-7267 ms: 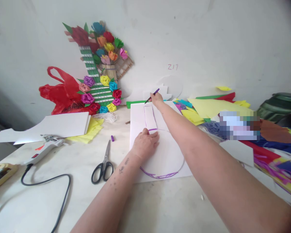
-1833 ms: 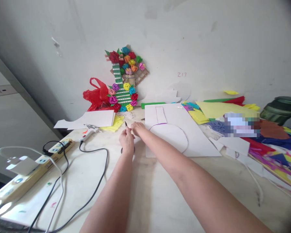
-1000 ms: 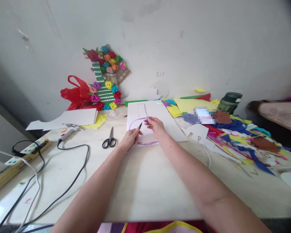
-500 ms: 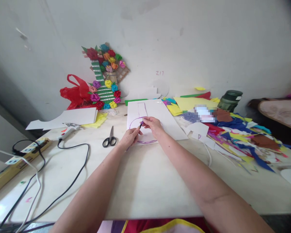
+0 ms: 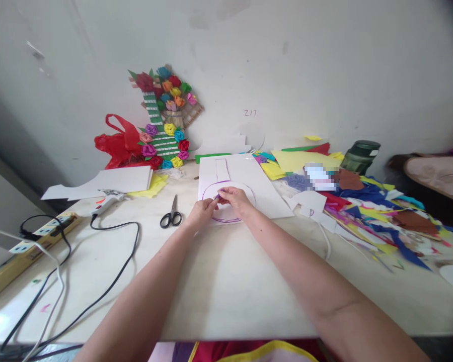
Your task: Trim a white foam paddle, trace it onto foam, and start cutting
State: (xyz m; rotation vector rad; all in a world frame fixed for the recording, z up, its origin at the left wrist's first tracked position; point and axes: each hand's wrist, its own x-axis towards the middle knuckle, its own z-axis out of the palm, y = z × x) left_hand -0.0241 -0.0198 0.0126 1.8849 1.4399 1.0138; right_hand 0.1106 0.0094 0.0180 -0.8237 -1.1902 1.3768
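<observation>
My left hand [image 5: 204, 212] and my right hand [image 5: 233, 197] meet over a white sheet [image 5: 270, 201] near the middle of the table. Between their fingertips is a small dark purple marker [image 5: 217, 196], mostly covered, with both hands closed on it. Purple lines on the sheet form a large round outline and, above it, a narrow upright rectangle. Black-handled scissors [image 5: 171, 218] lie on the table to the left of my left hand.
A glue gun [image 5: 107, 203], its black cord and a power strip [image 5: 41, 241] lie at left. Flower-decorated craft [image 5: 160, 130] and a red bag [image 5: 117, 143] stand at the wall. Colored scraps [image 5: 385, 216] and a green bottle [image 5: 360, 157] are at right.
My right hand has moved slightly down and left, closer to my left hand, and less of the marker shows between them.
</observation>
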